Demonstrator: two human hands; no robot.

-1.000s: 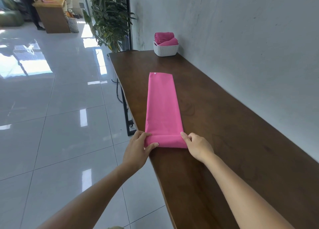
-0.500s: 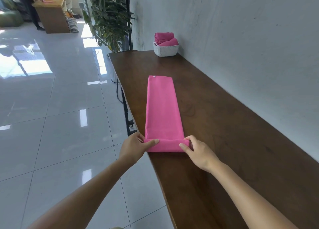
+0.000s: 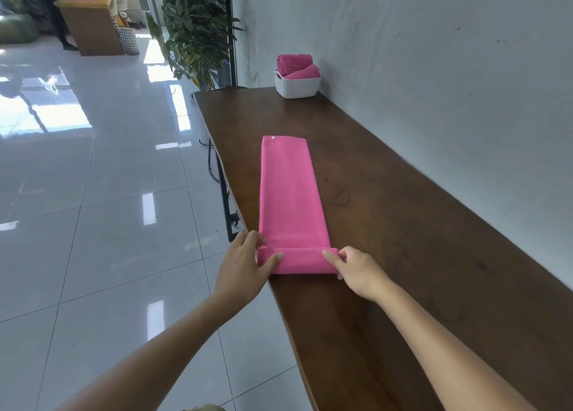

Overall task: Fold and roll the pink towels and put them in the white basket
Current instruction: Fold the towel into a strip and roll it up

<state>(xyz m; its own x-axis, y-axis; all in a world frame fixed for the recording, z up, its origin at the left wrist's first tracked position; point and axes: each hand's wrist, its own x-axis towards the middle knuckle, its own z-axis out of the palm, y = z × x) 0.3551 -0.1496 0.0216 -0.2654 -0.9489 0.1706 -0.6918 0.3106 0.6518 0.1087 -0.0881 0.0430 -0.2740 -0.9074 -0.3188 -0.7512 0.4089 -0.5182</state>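
A pink towel (image 3: 290,190), folded into a long narrow strip, lies along the dark wooden table (image 3: 403,224). Its near end is turned over into a short roll. My left hand (image 3: 245,265) pinches the left end of that roll, thumb on top. My right hand (image 3: 356,269) grips the right end with its fingertips. At the table's far end, against the wall, stands the white basket (image 3: 297,85) with two rolled pink towels (image 3: 296,65) sticking out of it.
The table runs along a grey wall (image 3: 434,69) on the right; its left edge drops to a glossy tiled floor (image 3: 93,224). A potted plant (image 3: 195,32) stands beyond the table's far end. A wooden counter (image 3: 90,23) with a person stands far back left.
The near end of the towel has been turned over and rolled a little further away from me. Both hands have stayed on the ends of the roll.
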